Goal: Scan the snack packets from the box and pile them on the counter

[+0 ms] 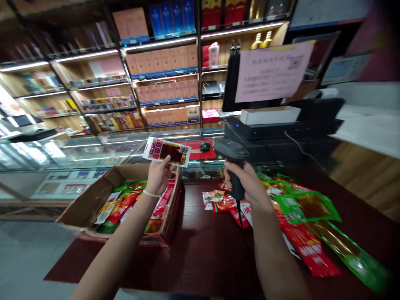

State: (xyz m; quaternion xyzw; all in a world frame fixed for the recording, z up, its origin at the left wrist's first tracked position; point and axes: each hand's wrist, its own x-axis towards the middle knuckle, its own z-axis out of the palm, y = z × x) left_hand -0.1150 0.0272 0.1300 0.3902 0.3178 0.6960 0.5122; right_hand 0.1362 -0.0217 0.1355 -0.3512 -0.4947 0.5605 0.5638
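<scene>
My left hand (pixel 158 177) pinches a snack packet (pixel 170 153), white with red lettering and a dark brown window. It is held up above the far right side of an open cardboard box (pixel 78 218). Inside the box lie several red, green and white snack packets (pixel 123 206). In my right hand (pixel 246 181) is a black barcode scanner (pixel 236 177), gripped by its handle, its head tilted toward the left. A cable runs down from the handle. Below and beside my right arm, red packets (pixel 226 203) and green packets (pixel 308 206) are spread on the dark red counter (pixel 200 258).
A monitor (pixel 231 81) with a pink paper sign (pixel 273 73) stands at the back right, a white box (pixel 270 115) below it. Behind the counter edge, a mouse (pixel 204 146) rests on a red mat (pixel 196 155) over a glass showcase (pixel 103 146). Stocked shelves (pixel 161 77) line the wall.
</scene>
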